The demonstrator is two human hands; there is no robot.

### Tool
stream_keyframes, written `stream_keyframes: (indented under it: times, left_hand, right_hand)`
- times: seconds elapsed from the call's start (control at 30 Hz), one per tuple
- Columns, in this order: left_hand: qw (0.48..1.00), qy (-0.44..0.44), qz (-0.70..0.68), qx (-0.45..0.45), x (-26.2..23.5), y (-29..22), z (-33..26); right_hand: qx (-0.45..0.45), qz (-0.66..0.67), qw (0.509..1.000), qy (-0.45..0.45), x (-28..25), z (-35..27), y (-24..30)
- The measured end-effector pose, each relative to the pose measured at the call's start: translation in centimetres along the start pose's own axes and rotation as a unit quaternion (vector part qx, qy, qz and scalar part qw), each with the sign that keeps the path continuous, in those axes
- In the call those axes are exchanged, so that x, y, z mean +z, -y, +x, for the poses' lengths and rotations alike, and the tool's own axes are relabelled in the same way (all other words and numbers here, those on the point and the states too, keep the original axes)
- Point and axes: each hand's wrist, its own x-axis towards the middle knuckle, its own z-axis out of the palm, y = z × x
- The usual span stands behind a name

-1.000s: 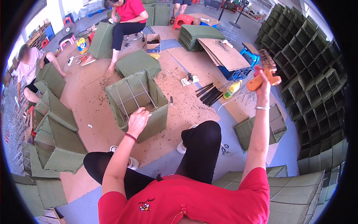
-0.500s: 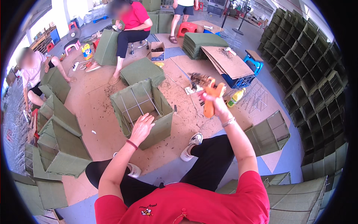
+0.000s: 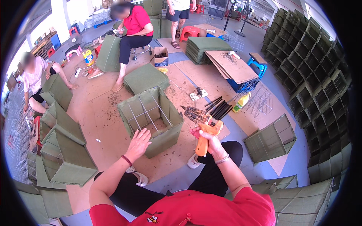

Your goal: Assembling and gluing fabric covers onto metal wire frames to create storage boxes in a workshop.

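Note:
A green fabric box [image 3: 166,137] with a wire frame stands before me, its top uncovered and thin metal rods crossing inside. My left hand [image 3: 138,144] lies with outstretched fingers against the near left edge of that box. In my right hand [image 3: 212,145] is an orange hot glue gun [image 3: 206,132], gripped by its handle. Dark residue coats its front end, which points up and left, apart from the box. Several black glue sticks [image 3: 219,108] lie on the cardboard beyond the gun.
Stacked green panels [image 3: 146,78] lie behind the box. A yellow bottle [image 3: 241,102] stands by wire grids [image 3: 258,101] at right. More green boxes [image 3: 66,154] line the left; a tall stack of boxes [image 3: 307,64] rises at right. Two people sit working ahead; another stands behind.
My right hand has brought the glue gun down and nearer to me, uncovering the black sticks. The box appears slightly farther right, with my left hand still at its edge.

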Motion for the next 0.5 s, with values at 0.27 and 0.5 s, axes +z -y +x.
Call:
stream_keyframes:
  times: [0.27, 0.5]
  left_hand:
    - [0.998, 0.012, -0.062, -0.014, -0.9, 0.3, -0.2]
    - [0.966, -0.125, -0.099, -0.203, -2.2, 4.3, 1.4]
  right_hand:
    - [0.035, -0.055, 0.996, 0.056, -0.1, -2.3, -3.3]
    - [0.099, -0.125, 0.982, 0.102, 1.5, -3.6, -4.5]
